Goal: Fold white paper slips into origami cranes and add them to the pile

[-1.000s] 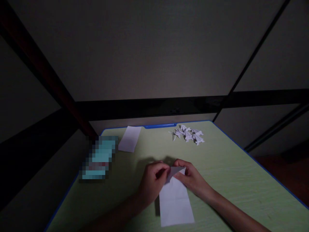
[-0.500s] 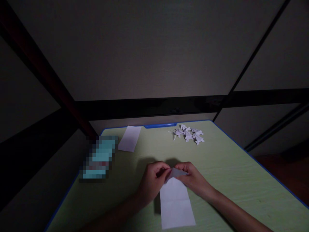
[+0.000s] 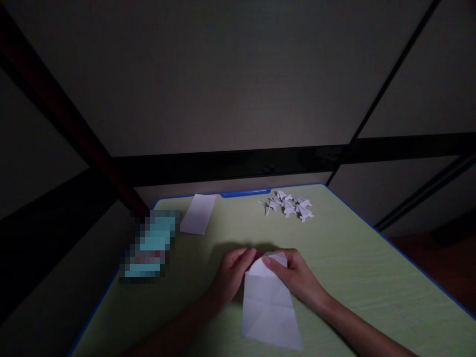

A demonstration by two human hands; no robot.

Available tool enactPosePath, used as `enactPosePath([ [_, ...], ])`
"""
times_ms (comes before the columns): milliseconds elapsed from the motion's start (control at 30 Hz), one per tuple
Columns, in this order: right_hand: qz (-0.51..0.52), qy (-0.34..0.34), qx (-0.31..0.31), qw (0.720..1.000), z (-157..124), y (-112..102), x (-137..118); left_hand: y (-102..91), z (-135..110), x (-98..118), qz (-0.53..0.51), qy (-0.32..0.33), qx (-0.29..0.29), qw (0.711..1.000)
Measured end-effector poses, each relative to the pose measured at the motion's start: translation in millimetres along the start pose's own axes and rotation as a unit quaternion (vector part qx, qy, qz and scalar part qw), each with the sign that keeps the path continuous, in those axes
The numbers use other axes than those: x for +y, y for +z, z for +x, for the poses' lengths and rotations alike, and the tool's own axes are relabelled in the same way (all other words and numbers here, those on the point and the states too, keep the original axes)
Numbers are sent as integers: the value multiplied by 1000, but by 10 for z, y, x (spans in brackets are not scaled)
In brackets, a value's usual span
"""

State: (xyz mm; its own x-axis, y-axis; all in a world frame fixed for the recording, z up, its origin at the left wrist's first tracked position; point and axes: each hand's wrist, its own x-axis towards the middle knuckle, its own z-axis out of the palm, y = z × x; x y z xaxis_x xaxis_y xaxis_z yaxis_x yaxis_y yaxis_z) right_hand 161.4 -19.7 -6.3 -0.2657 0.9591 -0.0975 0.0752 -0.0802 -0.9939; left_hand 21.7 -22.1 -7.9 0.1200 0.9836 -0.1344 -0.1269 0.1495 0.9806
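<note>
A white sheet of paper point(image 3: 270, 310) with crease lines is held up off the near middle of the table, its top end partly folded and bent. My right hand point(image 3: 295, 272) grips the top right of the sheet, thumb lying on the front and fingers behind. At the top left edge, my left hand point(image 3: 231, 271) is closed, thumb and fingers pinching the paper; the fingertips are partly hidden.
Several small folded white paper figures point(image 3: 288, 204) cluster at the far right of the green table point(image 3: 353, 277). A blank paper slip point(image 3: 199, 213) lies far left, beside a pixelated teal item point(image 3: 154, 243). A blue strip point(image 3: 245, 193) edges the back, against dark panels point(image 3: 230, 89).
The top fold has opened upward and the paper's upper face now shows. My right thumb has moved onto its front. The lower end of the sheet has tilted.
</note>
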Motion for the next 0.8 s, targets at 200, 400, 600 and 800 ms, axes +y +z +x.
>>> enactPosePath([
  [200,-16,-2,59,998,1,25,6,-28,-57,-8,-12,-14,-48,999],
  [400,-28,-44,43,998,-14,21,12,-19,-9,-79,6,-1,-34,999],
  [600,-115,-200,-7,973,-58,-81,-56,-30,-15,-69,8,-2,-26,1000],
  [800,-113,-255,-60,959,-59,-161,-40,-46,1,-39,-11,-2,-22,1000],
])
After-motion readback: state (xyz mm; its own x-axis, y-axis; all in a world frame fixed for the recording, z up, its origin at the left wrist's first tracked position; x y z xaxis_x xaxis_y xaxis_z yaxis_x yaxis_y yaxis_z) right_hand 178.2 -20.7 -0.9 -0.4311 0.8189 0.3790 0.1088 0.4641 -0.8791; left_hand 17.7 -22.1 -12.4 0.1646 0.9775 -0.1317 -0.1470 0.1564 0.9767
